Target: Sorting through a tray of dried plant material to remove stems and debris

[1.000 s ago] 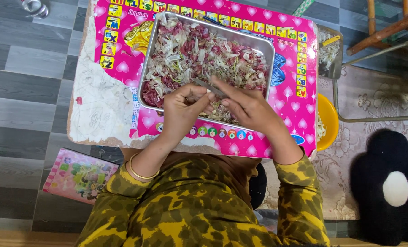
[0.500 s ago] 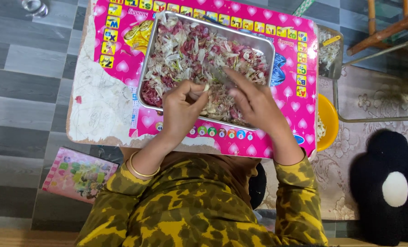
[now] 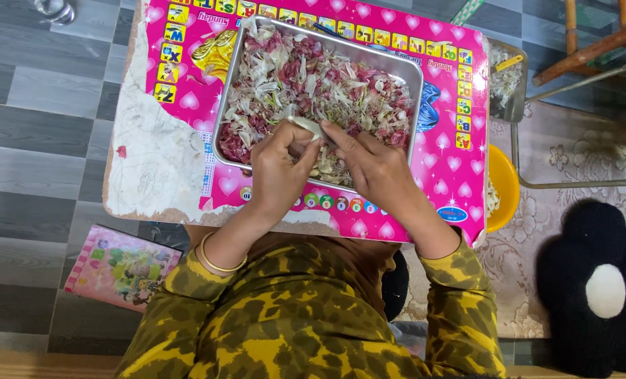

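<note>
**Inspector:** Count what lies on the bench.

**Clerk:** One pink bench point(image 3: 460, 175) with a worn, peeled left side. On it stands one metal tray point(image 3: 417, 77), heaped with pink and white peelings point(image 3: 306, 77); too many to count.

**Inspector:** The hands?

**Clerk:** Two, both over the near edge of the tray. The left hand point(image 3: 278, 168) has a narrow grip, fingers pinched on one pale clove point(image 3: 304, 125) at its fingertips. The right hand point(image 3: 376, 165) touches the same clove from the other side with its fingertips; I cannot tell whether its grip is closed on it. The clove sits just above the peelings, at the tray's near middle.

**Inspector:** Anything on the arms?

**Clerk:** One gold bangle point(image 3: 218, 260) on the left wrist. Both sleeves are yellow and green camouflage.

**Inspector:** Around the bench?

**Clerk:** One smaller metal tray point(image 3: 516, 105) beyond the right edge, one yellow bowl point(image 3: 504, 186) just beside it and partly under the bench, one pink picture book point(image 3: 120, 267) on the floor at the left, one black flower-shaped cushion point(image 3: 601, 295) with a white centre at the right
</note>
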